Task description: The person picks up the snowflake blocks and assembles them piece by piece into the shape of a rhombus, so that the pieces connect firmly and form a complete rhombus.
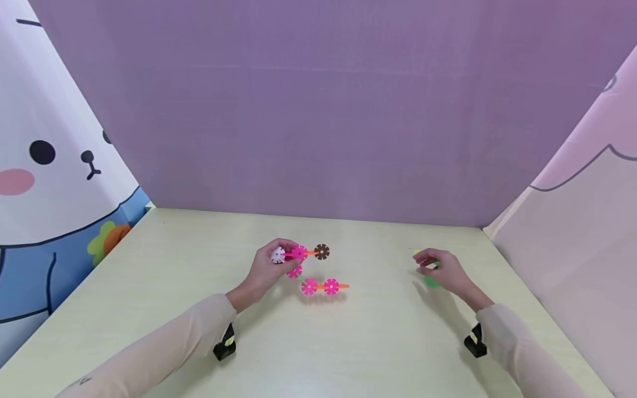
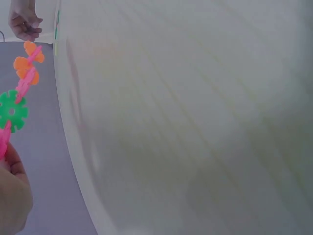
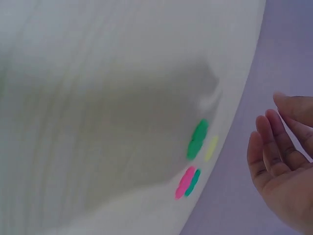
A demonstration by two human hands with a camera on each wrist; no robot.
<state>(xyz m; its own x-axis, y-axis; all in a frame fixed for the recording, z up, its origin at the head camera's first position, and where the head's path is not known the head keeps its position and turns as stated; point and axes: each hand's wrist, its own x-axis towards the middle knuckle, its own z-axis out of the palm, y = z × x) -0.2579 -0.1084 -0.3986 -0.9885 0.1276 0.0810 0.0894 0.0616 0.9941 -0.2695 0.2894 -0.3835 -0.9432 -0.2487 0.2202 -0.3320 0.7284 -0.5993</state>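
Note:
My left hand (image 1: 266, 268) pinches a chain of linked plastic snowflake discs (image 1: 309, 287), held above the table. White, pink, orange, brown and green discs make up the chain, which bends round beside my fingers; its brown disc (image 1: 322, 252) sticks out to the right. In the left wrist view, a green disc (image 2: 12, 111) and orange ones show along it. To the right, my right hand (image 1: 447, 271) hovers over loose discs, its fingers loosely bent and nothing visible between them. Below it lie a green disc (image 3: 197, 139), a yellow one (image 3: 211, 148), a pink one (image 3: 185, 182) and a teal one (image 3: 192, 183).
The pale table (image 1: 368, 342) reaches back to a purple panel (image 1: 318, 121). A cartoon-printed cloth (image 1: 55, 210) hangs on the left and a pink and pale one (image 1: 577, 237) on the right. A black wrist device (image 1: 225, 344) sits under the left cuff, and another (image 1: 476, 341) under the right.

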